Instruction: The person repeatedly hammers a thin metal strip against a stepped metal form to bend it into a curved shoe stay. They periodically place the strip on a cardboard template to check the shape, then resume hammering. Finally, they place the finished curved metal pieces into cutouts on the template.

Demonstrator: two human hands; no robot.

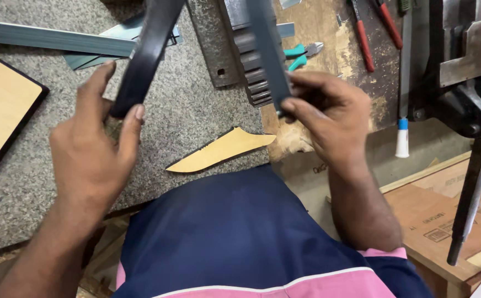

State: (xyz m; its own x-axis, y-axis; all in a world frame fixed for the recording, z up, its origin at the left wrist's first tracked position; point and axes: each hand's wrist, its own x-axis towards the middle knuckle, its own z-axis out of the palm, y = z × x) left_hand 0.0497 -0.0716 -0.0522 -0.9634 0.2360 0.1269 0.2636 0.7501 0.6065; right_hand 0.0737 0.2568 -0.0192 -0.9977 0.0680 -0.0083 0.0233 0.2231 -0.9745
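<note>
My left hand [94,146] grips the lower end of a dark, flat metal strip [147,52] that rises toward the top edge. My right hand [329,113] pinches the lower end of a second grey-blue metal strip [267,49], also running up out of view. Whether the two strips join above the frame is hidden. Both are held over a grey stone-like worktop [196,116]. Just beneath the hands a pale, knife-shaped wooden cutout [221,150] lies on the worktop.
A stack of notched metal pieces [254,77] and teal-handled pliers [301,55] lie behind the right hand. Red-handled pliers [364,41] rest on a worn wooden board. A black bench machine with a long lever [472,193] stands at right. A tan board [0,113] lies at left.
</note>
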